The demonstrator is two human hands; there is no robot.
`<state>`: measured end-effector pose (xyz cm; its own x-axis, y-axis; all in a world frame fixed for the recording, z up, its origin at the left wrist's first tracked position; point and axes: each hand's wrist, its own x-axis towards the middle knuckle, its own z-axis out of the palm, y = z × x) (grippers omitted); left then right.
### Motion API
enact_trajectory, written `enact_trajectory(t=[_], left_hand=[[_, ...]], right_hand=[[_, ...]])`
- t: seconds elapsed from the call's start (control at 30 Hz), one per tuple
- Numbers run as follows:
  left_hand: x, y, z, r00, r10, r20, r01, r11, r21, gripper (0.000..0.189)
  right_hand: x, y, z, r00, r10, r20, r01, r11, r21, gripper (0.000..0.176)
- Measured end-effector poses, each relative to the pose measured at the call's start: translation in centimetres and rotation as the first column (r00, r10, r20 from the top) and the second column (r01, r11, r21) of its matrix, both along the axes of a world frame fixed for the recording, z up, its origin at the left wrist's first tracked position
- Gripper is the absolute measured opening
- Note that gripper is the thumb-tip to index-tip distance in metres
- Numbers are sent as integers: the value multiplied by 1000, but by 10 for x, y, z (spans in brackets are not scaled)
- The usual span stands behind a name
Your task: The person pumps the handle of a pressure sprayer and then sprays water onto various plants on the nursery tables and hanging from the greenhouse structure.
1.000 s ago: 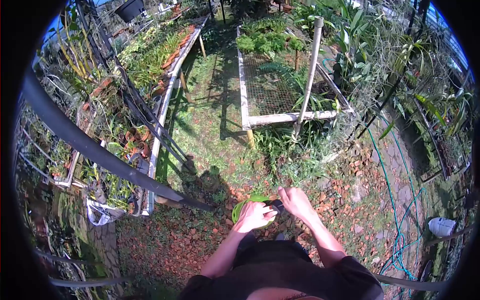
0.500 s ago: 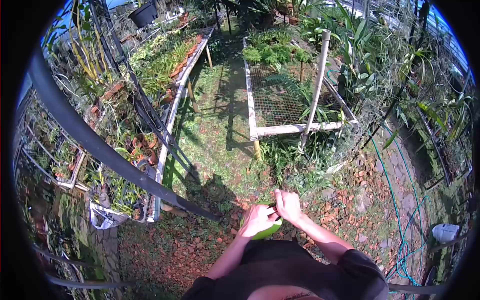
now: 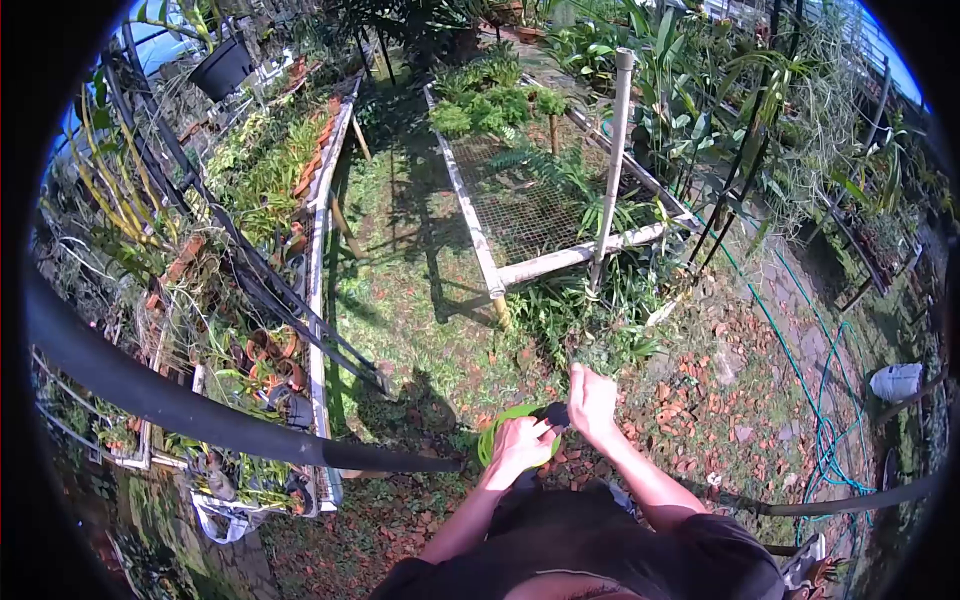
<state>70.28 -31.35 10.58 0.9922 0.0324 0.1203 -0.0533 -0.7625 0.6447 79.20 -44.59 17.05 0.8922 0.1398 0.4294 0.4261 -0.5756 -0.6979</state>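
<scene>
In front of my body is a bright green round thing [image 3: 487, 446], perhaps a bucket or bowl, partly hidden by my hands. My left hand [image 3: 518, 443] lies over it with curled fingers, and its fingertips reach a small dark item [image 3: 555, 413]. My right hand [image 3: 592, 402] is closed in a fist, thumb side up, just right of the green thing. The dark item stretches between the two hands and seems gripped by the right one. Its kind is too small to make out.
A raised mesh bench [image 3: 540, 205] with plants and an upright pole [image 3: 615, 150] stand ahead. Long plant benches [image 3: 318, 260] line the left. A black tube [image 3: 200, 410] crosses at left. A teal hose [image 3: 825, 450] and a white container [image 3: 895, 382] are at right.
My hands have moved apart, and more of the dark item and the green rim shows between them. The right hand has shifted right; the camera view has turned slightly.
</scene>
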Motion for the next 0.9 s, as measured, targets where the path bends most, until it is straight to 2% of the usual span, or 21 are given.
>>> enact_trajectory(t=[0.07,0.1,0.13,0.2,0.23,0.27,0.33,0.37,0.4,0.47,0.5,0.53,0.6,0.63,0.67,0.73,0.77,0.8,0.87,0.9], left_hand=[[8,-2,-11,993,-65,-102,76,990,115,27],[7,-4,-1,991,-74,-115,89,987,134,29],[10,-2,-1,990,-63,-128,74,994,84,28],[8,1,-4,983,-44,-176,41,999,-16,27],[8,-3,3,990,-94,-108,97,995,24,25],[10,-14,-4,993,-111,27,111,994,13,28],[14,-16,-2,972,-228,50,227,973,28,28],[15,-13,-9,967,-252,32,249,966,68,26],[14,-12,-24,963,-269,14,266,959,101,24],[12,-25,-28,960,-281,10,279,956,96,22],[14,-38,-16,964,-265,17,262,960,97,20],[16,-55,-3,969,-244,29,240,966,92,19],[22,-82,9,978,-201,-53,206,973,102,19],[25,-94,11,980,-177,-93,187,976,113,19],[28,-102,10,980,-172,-102,183,977,108,19],[32,-114,6,981,-157,-112,168,982,91,18],[39,-127,6,984,-152,-95,161,982,95,18],[45,-139,6,986,-148,-79,155,983,99,19],[55,-179,6,988,-153,-16,153,981,116,21],[58,-194,36,970,-166,-176,190,974,127,25]], right_hand=[[-7,-6,-49,982,142,-122,-156,981,-119,50],[6,-23,-45,898,236,-372,-297,948,-116,51],[14,-34,-17,837,298,-459,-367,928,-67,52],[24,-45,47,914,121,-388,-128,992,9,49],[20,-42,38,987,-10,-163,35,988,150,42],[5,-30,3,994,-103,-37,105,991,78,36],[-15,-33,-33,993,-6,-119,-16,984,-175,38],[-11,-49,-38,983,72,-171,-94,988,-125,42],[1,-72,-12,921,167,-351,-214,972,-97,46],[23,-104,33,845,117,-522,-104,993,55,48],[23,-103,36,938,-25,-346,91,980,177,48],[16,-96,6,984,-106,-144,119,989,87,47],[10,-93,-33,992,35,-124,-54,986,-160,48],[15,-108,-40,976,133,-173,-153,982,-108,49],[31,-140,-41,898,233,-373,-269,962,-49,51],[60,-182,2,876,126,-466,-185,979,-83,52],[66,-196,18,920,83,-384,-43,993,113,53],[60,-193,-2,993,-61,-97,77,981,179,50],[43,-191,-55,994,-19,-111,3,990,-144,47],[45,-210,-63,964,65,-259,-116,975,-188,45]])
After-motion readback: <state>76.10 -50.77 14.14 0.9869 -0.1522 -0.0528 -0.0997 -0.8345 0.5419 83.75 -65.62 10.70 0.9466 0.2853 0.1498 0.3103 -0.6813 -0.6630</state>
